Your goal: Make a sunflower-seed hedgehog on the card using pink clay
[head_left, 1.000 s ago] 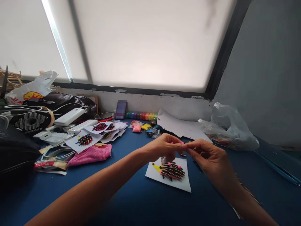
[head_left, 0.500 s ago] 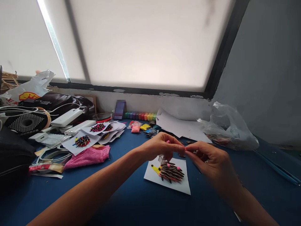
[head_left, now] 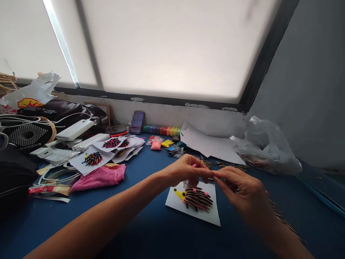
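My left hand is closed around a bit of pink clay, which peeks out above the curled fingers. Below those fingers a small clear wrapper shows. Thumb and fingers of my right hand are pinched, their tips meeting the left fingertips; anything between them is hidden. Under both hands, a white card lies on the blue table. It carries a hedgehog with a yellow clay face, striped seed spines and pink clay balls on its back.
Loose striped seeds lie right and behind the hands. Further back are clay packets, white paper sheets and a plastic bag. Finished hedgehog cards, a pink cloth, cables and a power bank crowd the left.
Both hands stay together at the fingertips, with the right hand slightly lower and turned. The view has shifted a little, revealing more seeds behind and right of the hands.
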`<state>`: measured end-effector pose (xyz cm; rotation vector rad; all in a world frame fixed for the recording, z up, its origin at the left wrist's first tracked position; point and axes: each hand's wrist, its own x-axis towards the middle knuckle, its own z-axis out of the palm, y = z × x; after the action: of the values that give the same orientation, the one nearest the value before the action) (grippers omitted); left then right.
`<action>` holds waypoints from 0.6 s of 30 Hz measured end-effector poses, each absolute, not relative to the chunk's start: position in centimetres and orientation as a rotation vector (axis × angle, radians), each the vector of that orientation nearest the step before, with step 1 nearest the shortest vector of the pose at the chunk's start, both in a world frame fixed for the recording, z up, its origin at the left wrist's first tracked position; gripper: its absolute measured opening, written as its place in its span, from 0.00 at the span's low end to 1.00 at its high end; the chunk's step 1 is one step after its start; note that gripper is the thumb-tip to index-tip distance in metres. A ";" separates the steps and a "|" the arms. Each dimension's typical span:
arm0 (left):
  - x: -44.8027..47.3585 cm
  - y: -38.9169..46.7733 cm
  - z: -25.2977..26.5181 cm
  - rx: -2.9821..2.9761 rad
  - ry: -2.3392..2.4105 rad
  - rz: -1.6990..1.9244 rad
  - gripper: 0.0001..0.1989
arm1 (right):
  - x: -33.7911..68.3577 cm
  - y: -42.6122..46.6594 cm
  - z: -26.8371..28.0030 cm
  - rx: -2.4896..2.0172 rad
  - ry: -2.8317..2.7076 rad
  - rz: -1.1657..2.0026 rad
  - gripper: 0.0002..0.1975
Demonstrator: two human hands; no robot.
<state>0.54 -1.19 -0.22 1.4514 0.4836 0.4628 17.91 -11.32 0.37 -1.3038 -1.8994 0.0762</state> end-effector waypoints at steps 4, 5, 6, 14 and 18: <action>0.9 -2.2 -0.2 1.546 0.512 0.526 0.22 | 17.1 -11.6 0.1 -1.367 -1.826 0.014 0.07; 1.1 -2.5 -0.1 1.573 0.524 0.539 0.21 | 16.9 -11.6 0.0 -1.386 -1.792 0.000 0.07; 1.2 -2.8 0.0 1.595 0.537 0.551 0.20 | 16.8 -11.6 -0.1 -1.406 -1.757 -0.006 0.08; -0.1 0.5 -1.0 1.343 0.498 0.641 0.15 | 20.1 -10.6 1.0 -1.546 -1.437 0.308 0.11; -1.6 3.6 -2.4 1.103 0.596 0.719 0.16 | 20.6 -10.5 1.1 -1.513 -1.406 0.565 0.13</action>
<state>-1.64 3.62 -2.39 1.1033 0.5956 0.7189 20.64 -10.45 1.08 -1.5132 -1.4064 0.5647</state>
